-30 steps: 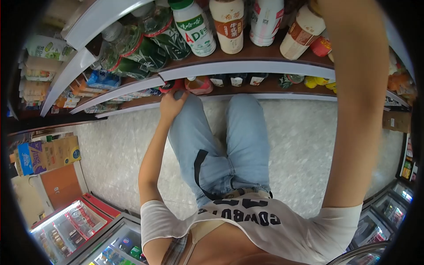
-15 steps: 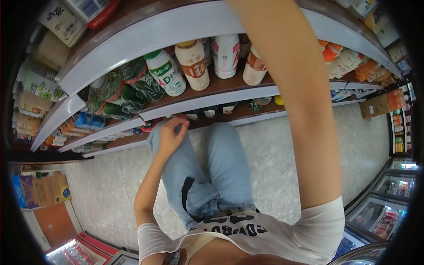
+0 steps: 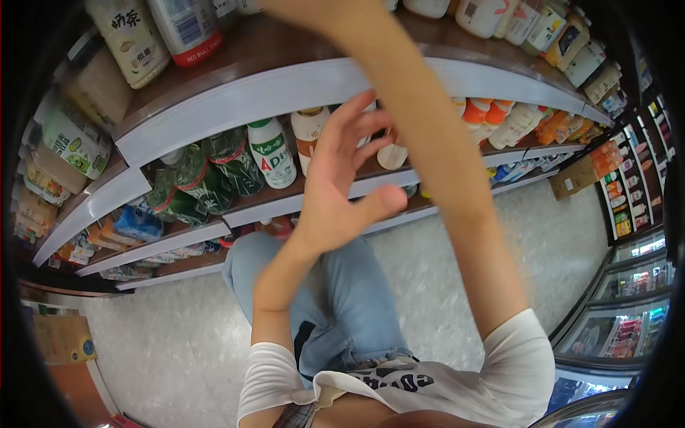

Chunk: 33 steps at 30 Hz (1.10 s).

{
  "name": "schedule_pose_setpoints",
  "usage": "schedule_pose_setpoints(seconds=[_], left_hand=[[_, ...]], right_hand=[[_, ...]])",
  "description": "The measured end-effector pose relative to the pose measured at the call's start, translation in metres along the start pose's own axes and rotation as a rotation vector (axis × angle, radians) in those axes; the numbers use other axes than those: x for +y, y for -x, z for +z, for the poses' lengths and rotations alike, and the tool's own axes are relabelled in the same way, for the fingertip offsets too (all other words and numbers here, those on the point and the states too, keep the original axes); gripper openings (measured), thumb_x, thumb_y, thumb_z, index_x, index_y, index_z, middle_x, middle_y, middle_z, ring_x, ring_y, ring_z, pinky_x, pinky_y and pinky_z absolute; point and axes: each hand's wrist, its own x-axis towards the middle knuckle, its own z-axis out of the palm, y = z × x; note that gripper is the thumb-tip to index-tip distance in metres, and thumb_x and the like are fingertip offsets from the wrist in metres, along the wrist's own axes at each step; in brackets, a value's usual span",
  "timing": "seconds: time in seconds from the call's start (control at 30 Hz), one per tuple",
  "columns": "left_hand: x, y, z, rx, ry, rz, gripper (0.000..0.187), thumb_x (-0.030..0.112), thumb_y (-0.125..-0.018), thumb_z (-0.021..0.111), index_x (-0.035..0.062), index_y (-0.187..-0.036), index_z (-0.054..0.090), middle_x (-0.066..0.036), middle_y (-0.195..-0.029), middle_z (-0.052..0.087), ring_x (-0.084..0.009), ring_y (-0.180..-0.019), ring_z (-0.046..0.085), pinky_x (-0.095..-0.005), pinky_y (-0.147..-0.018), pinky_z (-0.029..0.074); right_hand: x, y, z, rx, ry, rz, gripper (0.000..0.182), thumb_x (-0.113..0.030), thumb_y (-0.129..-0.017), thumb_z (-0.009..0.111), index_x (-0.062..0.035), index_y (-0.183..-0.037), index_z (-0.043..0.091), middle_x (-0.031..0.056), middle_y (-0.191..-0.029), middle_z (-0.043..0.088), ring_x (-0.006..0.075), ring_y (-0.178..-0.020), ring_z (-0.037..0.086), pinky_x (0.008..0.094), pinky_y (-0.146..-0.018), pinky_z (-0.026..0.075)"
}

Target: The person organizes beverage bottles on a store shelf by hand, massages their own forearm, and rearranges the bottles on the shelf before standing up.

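My left hand is raised in front of the shelf, fingers spread and thumb out, with nothing in it. Behind it stand a white bottle with a green cap and a cream bottle with a brown label, partly covered by my fingers. My right hand reaches over the upper shelf at the top edge. Its fingers are cut off by the frame, so what it touches or holds is hidden. Closest to it are a white and red Red Bull container and a milk tea bottle.
Green bottles stand on the middle shelf at left, with orange-capped bottles at right. The shelf's white front edge curves across. A cardboard box sits on the floor at right; glass-fronted coolers line the lower right.
My left hand has risen from beside my knee to the shelf front, its fingers opening out. The right arm has shifted left, and the view now shows more of the upper shelf.
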Motion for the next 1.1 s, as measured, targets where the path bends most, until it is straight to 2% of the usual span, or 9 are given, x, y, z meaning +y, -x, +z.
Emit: schedule_pose_setpoints(seconds=[0.03,0.07,0.17,0.23,0.4,0.53,0.67,0.77,1.1], left_hand=[[0.001,0.006,0.003,0.067,0.035,-0.036,0.115,0.033,-0.063,0.089,0.0034,-0.147,0.017,-0.012,-0.135,0.041,-0.0234,-0.128,0.042,-0.0419,-0.107,0.033],[-0.001,0.012,0.004,0.089,0.050,-0.004,0.120,0.033,-0.060,0.091,0.0037,-0.148,0.013,-0.014,-0.139,0.038,-0.0265,-0.131,0.039,-0.0433,-0.109,0.030],[0.002,0.017,0.022,0.166,0.264,0.150,0.130,0.028,-0.061,0.090,0.0072,-0.148,-0.005,-0.019,-0.139,0.038,-0.0332,-0.129,0.042,-0.0437,-0.107,0.036],[0.016,0.032,0.026,0.318,0.162,0.116,0.125,0.043,-0.062,0.086,0.0117,-0.148,0.002,-0.013,-0.133,0.044,-0.0299,-0.123,0.048,-0.0431,-0.104,0.040],[0.036,0.045,0.022,0.343,0.043,-0.008,0.097,0.028,-0.074,0.074,0.0185,-0.147,0.011,-0.005,-0.112,0.051,-0.0233,-0.105,0.057,-0.0403,-0.093,0.048],[0.033,0.041,0.019,0.228,0.041,0.132,0.075,0.013,-0.081,0.063,0.0183,-0.143,0.021,-0.001,-0.099,0.048,-0.0181,-0.093,0.052,-0.0416,-0.095,0.043],[0.034,0.041,0.018,0.286,0.099,0.111,0.064,0.012,-0.083,0.059,0.0169,-0.138,0.027,0.000,-0.093,0.046,-0.0155,-0.086,0.048,-0.0418,-0.092,0.041],[0.032,0.040,0.014,0.282,0.253,0.159,0.062,0.000,-0.083,0.057,0.0069,-0.132,0.020,-0.005,-0.094,0.052,-0.0196,-0.085,0.055,-0.0445,-0.088,0.046],[-0.015,0.038,0.018,0.194,0.072,0.228,0.109,0.044,-0.064,0.084,0.0107,-0.141,0.015,-0.024,-0.130,0.044,-0.0350,-0.122,0.048,-0.0472,-0.109,0.034]], right_hand=[[-0.012,0.008,0.017,0.023,0.071,-0.056,0.026,-0.027,-0.083,0.060,-0.0043,-0.072,0.066,0.0086,-0.055,0.059,0.0221,-0.052,0.059,0.0323,-0.058,0.048],[-0.025,0.016,0.036,0.051,0.139,-0.110,0.029,-0.034,-0.082,0.061,-0.0104,-0.067,0.065,0.0017,-0.052,0.059,0.0210,-0.048,0.058,0.0297,-0.061,0.050],[-0.080,0.043,0.067,-0.204,0.204,-0.208,0.031,-0.030,-0.074,0.064,-0.0081,-0.053,0.059,0.0090,-0.051,0.058,0.0256,-0.047,0.060,0.0368,-0.043,0.046],[-0.095,0.057,0.082,-0.323,0.212,-0.258,0.027,-0.025,-0.071,0.065,-0.0082,-0.053,0.053,0.0057,-0.049,0.054,0.0229,-0.044,0.057,0.0358,-0.039,0.042],[-0.095,0.064,0.096,-0.406,0.128,-0.243,0.027,-0.024,-0.072,0.064,-0.0084,-0.052,0.053,0.0040,-0.047,0.051,0.0217,-0.042,0.055,0.0341,-0.039,0.041],[-0.097,0.064,0.096,-0.471,0.106,-0.115,0.026,-0.025,-0.073,0.060,-0.0092,-0.053,0.059,0.0084,-0.050,0.056,0.0248,-0.046,0.058,0.0361,-0.044,0.045],[-0.089,0.066,0.101,-0.525,0.128,-0.079,0.030,-0.027,-0.076,0.058,-0.0086,-0.053,0.061,0.0090,-0.050,0.056,0.0265,-0.047,0.058,0.0370,-0.045,0.045],[-0.084,0.071,0.108,-0.475,0.073,-0.031,0.031,-0.028,-0.077,0.056,-0.0075,-0.055,0.063,0.0102,-0.051,0.056,0.0284,-0.048,0.058,0.0383,-0.047,0.046],[-0.072,0.053,0.107,-0.467,0.075,-0.038,0.025,-0.029,-0.076,0.058,-0.0101,-0.062,0.066,0.0089,-0.053,0.058,0.0289,-0.053,0.060,0.0396,-0.051,0.048]])
